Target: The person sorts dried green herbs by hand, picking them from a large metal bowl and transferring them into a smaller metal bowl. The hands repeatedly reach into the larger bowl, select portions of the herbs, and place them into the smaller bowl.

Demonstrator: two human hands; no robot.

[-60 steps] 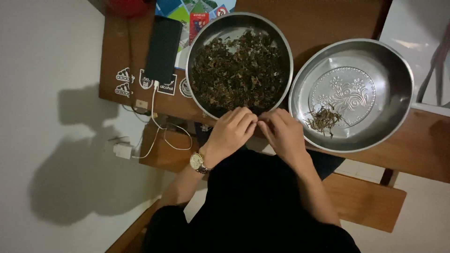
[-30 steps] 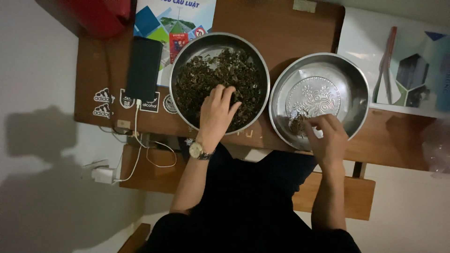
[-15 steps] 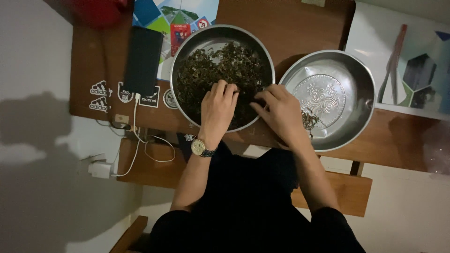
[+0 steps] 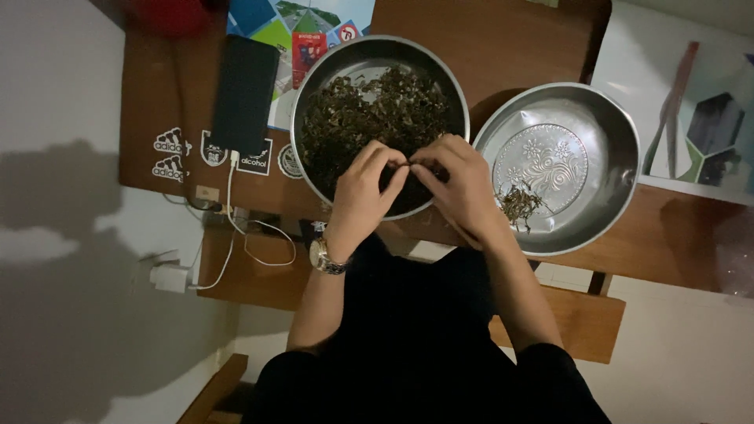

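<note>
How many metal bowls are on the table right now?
2. One metal bowl, full of dark dried leaves, sits under both hands; the other metal bowl, to its right, holds a few sprigs.

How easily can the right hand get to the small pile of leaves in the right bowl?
Probably easily: the right hand is just beside the small pile, with nothing between them.

Both hands are now meeting fingertip to fingertip over the round steel bowl of dark dried leaves point(image 4: 379, 118), at its 6 o'clock. Left hand point(image 4: 363, 192), 1 s ago flat in the leaves, is pinching w/ right hand point(image 4: 461, 188), which was in the patterned steel tray point(image 4: 561, 166).
</note>
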